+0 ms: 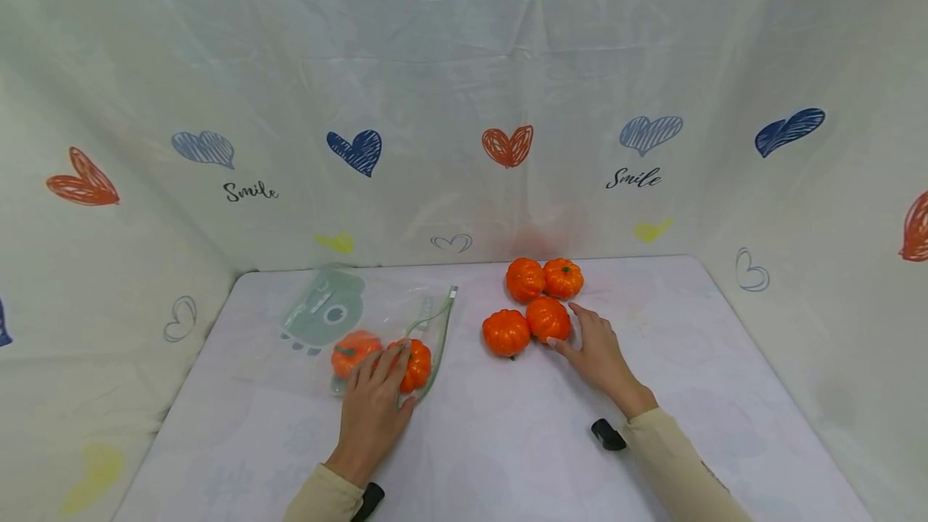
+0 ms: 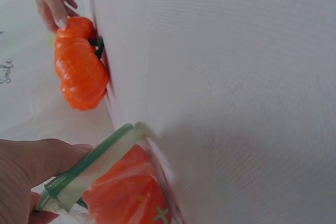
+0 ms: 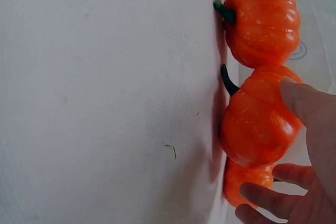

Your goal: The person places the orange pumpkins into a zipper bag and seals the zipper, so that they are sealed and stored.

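Observation:
A clear zip bag (image 1: 319, 308) with a green dinosaur-like print and a green zip edge lies on the left of the table. Two orange toy pumpkins (image 1: 355, 350) are in it, seen through the film. My left hand (image 1: 373, 409) rests over the bag, fingers extended across the pumpkins, thumb beside the zip edge (image 2: 89, 169). To the right sits a cluster of several loose pumpkins (image 1: 506, 333) with green stems. My right hand (image 1: 602, 353) is spread around the nearest right pumpkin (image 3: 260, 124), thumb touching it, other fingers apart from its surface.
The white table (image 1: 507, 441) stands against a pale curtain (image 1: 435, 63) printed with hearts and "Smile". Dark wrist devices (image 1: 607, 435) sit at both sleeves. Two more pumpkins (image 1: 544, 279) lie near the table's back edge.

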{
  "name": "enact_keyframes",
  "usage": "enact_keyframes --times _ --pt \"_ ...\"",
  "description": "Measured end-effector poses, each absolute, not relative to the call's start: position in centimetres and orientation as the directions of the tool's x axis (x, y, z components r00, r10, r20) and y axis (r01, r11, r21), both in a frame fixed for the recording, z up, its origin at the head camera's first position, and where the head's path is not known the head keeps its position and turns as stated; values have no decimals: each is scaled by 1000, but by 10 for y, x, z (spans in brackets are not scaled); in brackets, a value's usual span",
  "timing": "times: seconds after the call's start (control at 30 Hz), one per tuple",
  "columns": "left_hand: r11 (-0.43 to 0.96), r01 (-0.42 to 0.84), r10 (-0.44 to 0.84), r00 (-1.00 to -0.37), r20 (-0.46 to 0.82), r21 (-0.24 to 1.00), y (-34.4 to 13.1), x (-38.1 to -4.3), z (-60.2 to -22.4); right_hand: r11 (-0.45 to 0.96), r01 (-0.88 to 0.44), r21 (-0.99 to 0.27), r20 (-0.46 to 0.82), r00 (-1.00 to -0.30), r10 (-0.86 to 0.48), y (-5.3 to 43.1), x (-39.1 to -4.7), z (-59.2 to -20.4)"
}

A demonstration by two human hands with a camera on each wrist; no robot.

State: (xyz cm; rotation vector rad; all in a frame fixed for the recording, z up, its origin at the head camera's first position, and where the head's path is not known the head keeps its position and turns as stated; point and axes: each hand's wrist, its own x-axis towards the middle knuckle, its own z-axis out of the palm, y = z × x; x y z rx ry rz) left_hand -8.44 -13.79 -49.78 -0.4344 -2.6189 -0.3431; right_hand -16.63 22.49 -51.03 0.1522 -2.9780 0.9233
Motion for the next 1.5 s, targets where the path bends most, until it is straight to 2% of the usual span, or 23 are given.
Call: enact_keyframes --times 0.6,0.93,1.2,1.5 --pt "915 362 241 -845 477 180 -138 -83 -499 772 -100 -628 24 -994 -109 222 -169 -511" --pt "919 355 240 -845 477 168 -138 -83 -499 781 -124 -612 84 -992 -92 228 -160 -500" --pt "922 348 233 -851 471 172 -137 -83 -498 778 -113 -618 87 -993 -75 232 -150 -482" --pt "917 356 234 -847 477 181 -137 -85 -497 765 -188 -616 156 -981 -116 228 -141 -468"
